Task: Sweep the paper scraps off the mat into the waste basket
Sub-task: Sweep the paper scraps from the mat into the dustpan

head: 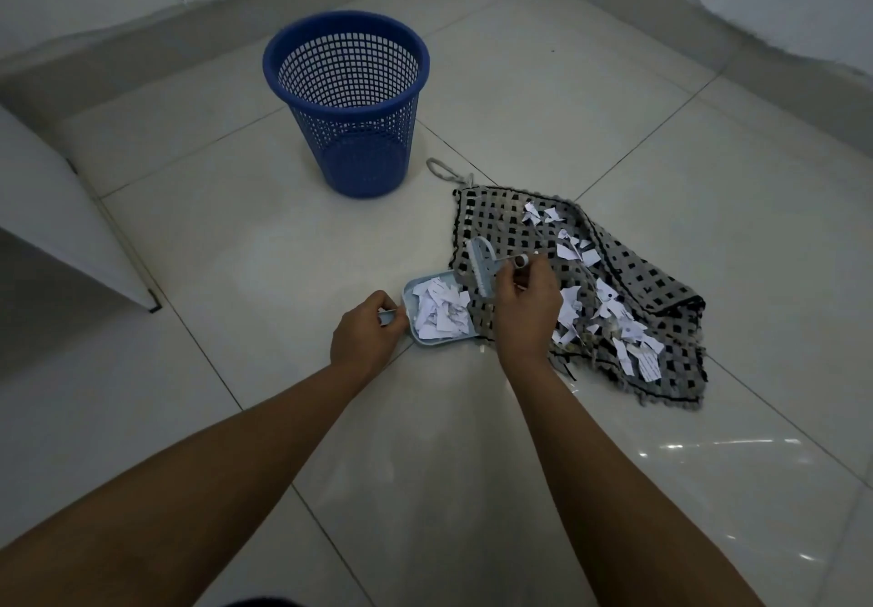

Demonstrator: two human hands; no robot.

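Left hand [366, 330] curled round the short handle of a small pale-blue plastic dustpan [410, 297], flat on the pale glossy floor tiles [245, 238]. Right hand [522, 306] gripping the handle of a small pale-blue hand brush [482, 264], bristles down at the near-left edge of the mat, just beside the dustpan's open mouth. Inside the dustpan, a heap of torn white paper scraps [441, 311]. Dustpan's mouth pressed against the edge of a grey-and-black checked woven mat [500, 214], rumpled, one far-right corner folded over. More white scraps [609, 311] strewn over the mat, mostly right of the brush, a few near the far edge. Round blue plastic mesh waste basket [347, 101] upright beyond the dustpan, apart from the mat; no scraps seen through its mesh. Thin grey cord loop [441, 171] on the floor at the mat's far corner, between mat and basket. White panel [61, 224] at the left, well apart from the hands.
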